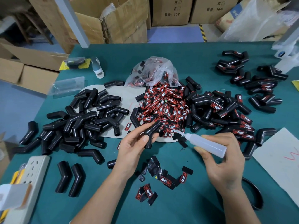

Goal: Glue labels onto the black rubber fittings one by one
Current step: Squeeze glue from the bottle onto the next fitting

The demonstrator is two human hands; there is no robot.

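Note:
My left hand (pixel 134 146) grips a bent black rubber fitting (pixel 151 131) above the green table. My right hand (pixel 226 157) holds a translucent glue bottle (pixel 205 143), and its thin nozzle tip points at the fitting's upper arm. A heap of red-and-black labels (pixel 165 107) lies just behind, spilling from a clear plastic bag (pixel 153 71). Bare black fittings (pixel 84 120) are piled at the left. Fittings that carry labels (pixel 233 113) are heaped at the right and far right. A few loose labels (pixel 165 180) lie between my forearms.
A white power strip (pixel 32 172) lies at the near left edge with two fittings (pixel 69 178) beside it. White card (pixel 278 159) sits at the right, with a black ring (pixel 255 194) near it. Cardboard boxes (pixel 113 20) stand beyond the table's far edge.

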